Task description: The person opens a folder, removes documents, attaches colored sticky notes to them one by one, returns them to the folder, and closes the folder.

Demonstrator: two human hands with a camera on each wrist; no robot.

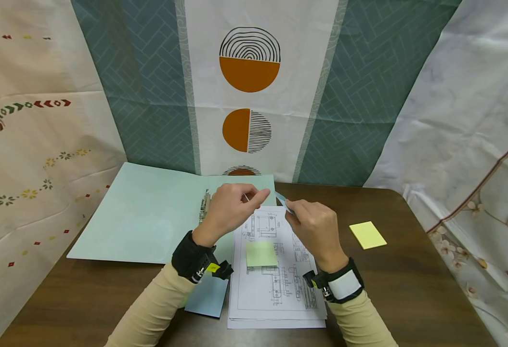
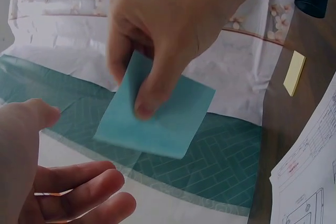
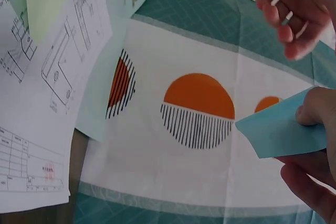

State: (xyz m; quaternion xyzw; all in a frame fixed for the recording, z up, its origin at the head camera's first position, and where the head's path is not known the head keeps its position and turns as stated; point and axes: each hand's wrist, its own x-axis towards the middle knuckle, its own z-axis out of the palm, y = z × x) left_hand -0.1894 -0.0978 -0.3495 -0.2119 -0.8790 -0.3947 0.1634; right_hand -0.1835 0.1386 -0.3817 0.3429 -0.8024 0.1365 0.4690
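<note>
A blue sticky note [image 2: 178,114] is pinched between the thumb and fingers of my right hand [image 1: 316,229], raised above the printed drawings. My left hand [image 1: 232,207] hovers to the left of it, its fingers loosely bent and apart from the note; in the left wrist view a gap shows between the left fingers [image 2: 79,187] and the note. Below both hands lies a stack of technical drawings [image 1: 258,299] on the table. A pale green sticky note [image 1: 261,254] sits on the top sheet.
An open light green folder [image 1: 141,217] with a metal clip [image 1: 204,206] spreads at the back left. A blue pad [image 1: 208,296] lies left of the papers, partly under my left forearm. Yellow sticky notes [image 1: 368,235] lie at the right. Patterned cloth [image 1: 249,106] hangs behind the table.
</note>
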